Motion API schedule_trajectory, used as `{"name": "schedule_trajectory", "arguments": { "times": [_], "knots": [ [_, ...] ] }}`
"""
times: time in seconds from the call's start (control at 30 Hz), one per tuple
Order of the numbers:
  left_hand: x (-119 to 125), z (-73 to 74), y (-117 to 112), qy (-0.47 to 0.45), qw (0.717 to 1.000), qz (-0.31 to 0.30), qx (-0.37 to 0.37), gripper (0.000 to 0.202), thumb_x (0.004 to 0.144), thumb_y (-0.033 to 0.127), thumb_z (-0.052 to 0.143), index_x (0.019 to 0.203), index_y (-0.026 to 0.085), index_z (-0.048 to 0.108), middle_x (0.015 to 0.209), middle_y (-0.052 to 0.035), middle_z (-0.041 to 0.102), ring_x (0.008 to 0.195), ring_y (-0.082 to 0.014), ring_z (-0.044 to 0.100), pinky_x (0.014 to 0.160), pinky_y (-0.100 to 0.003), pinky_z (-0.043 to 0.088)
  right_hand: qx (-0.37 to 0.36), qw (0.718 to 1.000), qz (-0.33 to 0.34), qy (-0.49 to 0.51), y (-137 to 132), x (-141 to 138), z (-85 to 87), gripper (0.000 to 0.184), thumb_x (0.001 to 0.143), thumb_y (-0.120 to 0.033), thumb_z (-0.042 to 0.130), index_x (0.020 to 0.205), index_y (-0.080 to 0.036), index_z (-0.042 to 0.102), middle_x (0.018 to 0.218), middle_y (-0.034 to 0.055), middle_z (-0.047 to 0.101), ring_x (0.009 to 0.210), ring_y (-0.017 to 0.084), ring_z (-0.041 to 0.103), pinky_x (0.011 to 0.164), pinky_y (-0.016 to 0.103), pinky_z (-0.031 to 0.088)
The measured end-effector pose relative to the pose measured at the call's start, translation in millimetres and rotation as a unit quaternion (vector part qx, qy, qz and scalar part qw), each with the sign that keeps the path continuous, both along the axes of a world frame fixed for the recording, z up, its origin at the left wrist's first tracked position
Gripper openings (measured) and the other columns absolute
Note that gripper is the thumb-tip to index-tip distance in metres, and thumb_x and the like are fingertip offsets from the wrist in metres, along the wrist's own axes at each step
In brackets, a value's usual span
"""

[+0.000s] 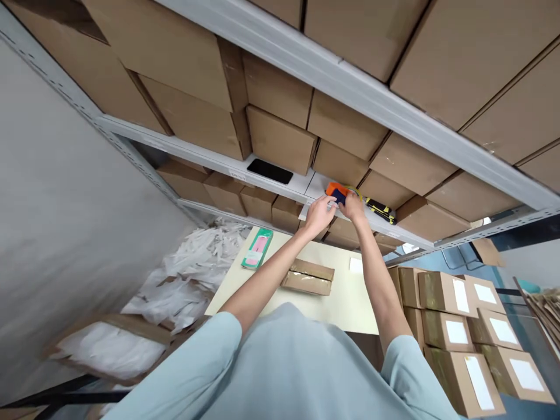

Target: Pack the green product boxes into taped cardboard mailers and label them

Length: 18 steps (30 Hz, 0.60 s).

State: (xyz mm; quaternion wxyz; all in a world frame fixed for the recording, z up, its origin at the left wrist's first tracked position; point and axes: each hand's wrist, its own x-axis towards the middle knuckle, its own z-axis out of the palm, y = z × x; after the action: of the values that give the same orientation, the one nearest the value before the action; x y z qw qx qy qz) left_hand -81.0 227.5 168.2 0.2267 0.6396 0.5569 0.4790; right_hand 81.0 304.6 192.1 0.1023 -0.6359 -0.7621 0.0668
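Note:
Both arms reach forward to the shelf edge. My right hand (352, 206) is closed on an orange and dark blue tape dispenser (336, 189); a yellowish ring, perhaps the tape roll, shows behind the fingers. My left hand (320, 214) is at the dispenser's left side with fingers curled together near its blue part. What those fingertips pinch, if anything, is too small to make out. Right of the dispenser lie black and yellow box cutters (380, 210). Below my hands, a small taped cardboard box (308, 277) rests on the pale table (345, 303).
A black phone (270, 171) lies on the shelf (301, 181). On the table are a green and pink package (257, 249) and a white label (356, 265). Labelled boxes (457, 332) stack at the right; white packing material (192, 274) heaps at the left. Shelved cartons (282, 140) stand ahead.

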Motion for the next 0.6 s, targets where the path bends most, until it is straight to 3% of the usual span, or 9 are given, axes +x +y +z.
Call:
{"name": "schedule_trajectory", "arguments": {
  "times": [0.13, 0.3, 0.43, 0.53, 0.6],
  "knots": [
    [0.6, 1.2, -7.2, -0.004, 1.0, -0.002, -0.02, 0.026, 0.102, 0.016, 0.068, 0.12, 0.024, 0.084, 0.129, -0.0097, 0.086, 0.122, -0.0319, 0.081, 0.114, -0.047, 0.063, -0.056, 0.998, -0.012, -0.011, 15.0, -8.6, 2.2, 0.043, 0.092, -0.016, 0.07, 0.134, -0.01, 0.066, 0.128, 0.0306, 0.08, 0.128, 0.044, 0.077, 0.119, 0.061, 0.055],
    [-10.5, -24.1, -32.1, -0.069, 0.994, 0.004, -0.086, 0.022, 0.102, 0.015, 0.069, 0.117, 0.021, 0.083, 0.126, -0.0111, 0.087, 0.117, -0.0291, 0.084, 0.109, -0.044, 0.067, -0.035, 0.999, 0.016, 0.02, -2.4, 3.1, -1.8, 0.043, 0.1, -0.024, 0.064, 0.14, -0.007, 0.061, 0.133, 0.0313, 0.077, 0.133, 0.041, 0.074, 0.124, 0.057, 0.052],
    [-22.1, -54.8, -75.2, -0.166, 0.981, 0.0, -0.098, 0.021, 0.102, 0.021, 0.073, 0.122, 0.019, 0.079, 0.124, -0.0125, 0.086, 0.106, -0.0245, 0.085, 0.102, -0.042, 0.071, -0.005, 0.986, 0.063, 0.154, -61.4, 12.7, -32.5, 0.053, 0.107, -0.041, 0.057, 0.151, -0.012, 0.053, 0.144, 0.0268, 0.073, 0.135, 0.037, 0.071, 0.121, 0.054, 0.055],
    [-26.7, -73.6, -123.4, -0.209, 0.975, -0.015, -0.078, 0.025, 0.102, 0.034, 0.077, 0.123, 0.02, 0.077, 0.12, -0.0105, 0.085, 0.102, -0.0214, 0.084, 0.099, -0.039, 0.072, -0.035, 0.933, 0.071, 0.35, -132.7, 8.0, -65.4, 0.062, 0.107, -0.067, 0.055, 0.146, -0.019, 0.06, 0.133, 0.0197, 0.078, 0.123, 0.034, 0.075, 0.113, 0.052, 0.061],
    [-28.2, -79.7, -156.3, -0.214, 0.974, -0.02, -0.072, 0.028, 0.103, 0.044, 0.078, 0.121, 0.022, 0.078, 0.12, -0.0098, 0.082, 0.103, -0.0207, 0.083, 0.1, -0.038, 0.072, -0.075, 0.894, 0.059, 0.438, -181.3, -3.1, -80.8, 0.068, 0.105, -0.075, 0.058, 0.145, -0.021, 0.063, 0.133, 0.017, 0.079, 0.123, 0.032, 0.076, 0.114, 0.05, 0.062]
  ]
}}
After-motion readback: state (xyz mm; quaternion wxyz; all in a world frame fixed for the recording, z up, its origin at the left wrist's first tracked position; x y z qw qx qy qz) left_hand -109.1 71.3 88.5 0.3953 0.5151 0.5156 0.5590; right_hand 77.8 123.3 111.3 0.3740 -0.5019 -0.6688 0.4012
